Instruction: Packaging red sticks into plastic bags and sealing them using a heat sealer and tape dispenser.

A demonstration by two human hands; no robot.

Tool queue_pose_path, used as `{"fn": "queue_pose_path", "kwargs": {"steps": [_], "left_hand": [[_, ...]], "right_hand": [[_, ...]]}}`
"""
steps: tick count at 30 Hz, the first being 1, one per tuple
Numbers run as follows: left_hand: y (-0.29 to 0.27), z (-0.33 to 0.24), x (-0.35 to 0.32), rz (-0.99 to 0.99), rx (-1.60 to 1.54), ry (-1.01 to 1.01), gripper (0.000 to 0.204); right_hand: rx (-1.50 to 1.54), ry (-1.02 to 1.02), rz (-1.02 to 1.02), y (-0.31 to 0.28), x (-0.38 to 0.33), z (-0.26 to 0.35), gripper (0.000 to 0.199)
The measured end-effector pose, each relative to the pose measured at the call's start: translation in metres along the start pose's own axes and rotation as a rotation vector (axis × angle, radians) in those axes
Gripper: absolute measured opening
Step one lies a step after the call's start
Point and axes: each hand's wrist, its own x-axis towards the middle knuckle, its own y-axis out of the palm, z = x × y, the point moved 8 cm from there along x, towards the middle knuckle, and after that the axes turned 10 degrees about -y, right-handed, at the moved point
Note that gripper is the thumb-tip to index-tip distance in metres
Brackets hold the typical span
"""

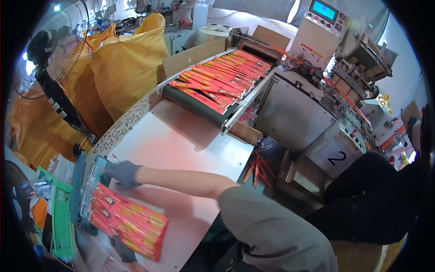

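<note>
At the lower left of the white table (217, 154) lies a pack of slim red-and-yellow packets (129, 217), side by side and seemingly in a clear bag. The bag's clear plastic end (92, 183) reaches to a teal bar-shaped device (78, 190) at the table's left edge. My left hand (121, 248), in a grey glove, grips the pack's near edge, thumb on top and the other fingers mostly hidden. Stretched across the table, my right arm ends in a grey-gloved hand (124, 175) closed at the clear plastic by the pack's far corner; its fingertips show poorly.
Many red packets (222, 75) cover a green conveyor belt (195, 106) beyond the table. Loose packets (258, 167) lie below its right side. Yellow sacks (131, 63), a fan (50, 68) and a green plastic frame (62, 217) stand left. A person in black (376, 199) sits right.
</note>
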Motion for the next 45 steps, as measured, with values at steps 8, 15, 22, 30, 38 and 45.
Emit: {"fn": "queue_pose_path", "kwargs": {"steps": [8, 15, 22, 30, 38, 45], "left_hand": [[0.116, -0.069, -0.059, -0.480, 1.531, 0.839, 0.055], [0.362, 0.032, 0.015, 0.031, 1.369, 0.527, 0.063], [0.340, 0.070, 0.081, -0.236, 1.368, 0.866, 0.055], [0.358, 0.069, 0.102, -0.301, 1.403, 0.787, 0.049], [0.385, 0.066, 0.091, -0.256, 1.299, 0.779, 0.050], [0.362, 0.060, 0.092, -0.258, 1.065, 0.789, 0.056]], "right_hand": [[0.247, 0.237, -0.093, -0.193, -0.190, -0.023, 0.028], [-0.558, 0.587, -0.535, -0.378, -0.299, -0.206, 0.049], [-0.658, 1.235, -0.503, -0.471, -0.432, -0.376, 0.077], [-1.025, 1.488, -0.338, -0.496, -0.507, -0.415, 0.090], [-0.759, 0.994, -0.125, -0.468, -0.450, -0.408, 0.062], [-0.218, 0.750, -0.067, -0.374, -0.309, -0.268, 0.078]]}}
